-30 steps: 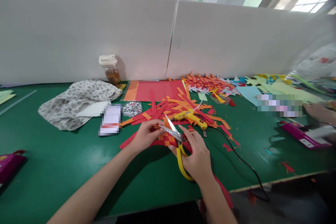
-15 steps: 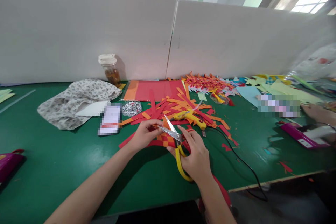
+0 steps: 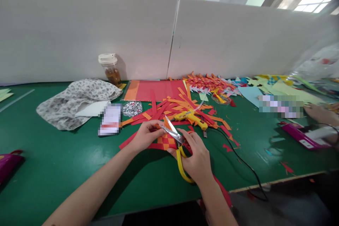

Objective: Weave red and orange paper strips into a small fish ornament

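Note:
My right hand (image 3: 194, 153) grips a pair of scissors (image 3: 179, 148) by its yellow handles. The blades are parted and point up and to the left. My left hand (image 3: 148, 135), with thumb and fingers pinched together, holds an orange paper strip (image 3: 167, 123) at the blades. Beneath both hands is a red and orange checkered woven paper piece (image 3: 166, 142), partly hidden by the fingers and scissors. Just beyond lies a yellow glue gun (image 3: 192, 117) on a loose heap of red and orange paper strips (image 3: 169, 107).
A phone (image 3: 110, 118), a bag of small black-and-white pieces (image 3: 132, 108), a patterned cloth (image 3: 76, 104) and a lidded cup (image 3: 109, 69) stand left. Red sheets (image 3: 161, 90) lie behind. A black cord (image 3: 243, 159) runs right, towards a purple tool (image 3: 304, 137) near another person's hand (image 3: 317, 114).
The camera view shifts very slightly. Both hands and the parted scissors stay almost in place, with a bit more orange paper showing at my left fingertips.

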Motion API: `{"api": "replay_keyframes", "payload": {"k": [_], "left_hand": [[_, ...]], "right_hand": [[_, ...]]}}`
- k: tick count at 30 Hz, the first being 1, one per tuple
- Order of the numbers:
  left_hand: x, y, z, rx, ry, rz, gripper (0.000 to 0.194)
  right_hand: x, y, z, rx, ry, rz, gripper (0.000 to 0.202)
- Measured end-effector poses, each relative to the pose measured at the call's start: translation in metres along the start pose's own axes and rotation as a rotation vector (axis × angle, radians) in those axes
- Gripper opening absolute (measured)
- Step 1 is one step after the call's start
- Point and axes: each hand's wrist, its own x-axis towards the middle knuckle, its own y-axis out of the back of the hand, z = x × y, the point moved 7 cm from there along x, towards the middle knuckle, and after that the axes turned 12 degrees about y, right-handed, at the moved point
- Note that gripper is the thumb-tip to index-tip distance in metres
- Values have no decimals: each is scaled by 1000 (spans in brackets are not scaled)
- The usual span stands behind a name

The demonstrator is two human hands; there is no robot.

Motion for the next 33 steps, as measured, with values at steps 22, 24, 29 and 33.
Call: {"api": "replay_keyframes", "payload": {"k": [22,24,29,33], "left_hand": [[-1,-5,0,-46,73,-6,29],[-1,-6,0,-50,67,-14,27],[-1,-7,1,-55,57,-25,24],[-1,-8,1,-70,51,-28,23]], "right_hand": [[-1,0,1,29,-17,22,44],[-2,-1,2,33,-24,27,43],[-2,-1,2,23,-29,19,42],[-1,2,0,13,-25,31,38]]}}
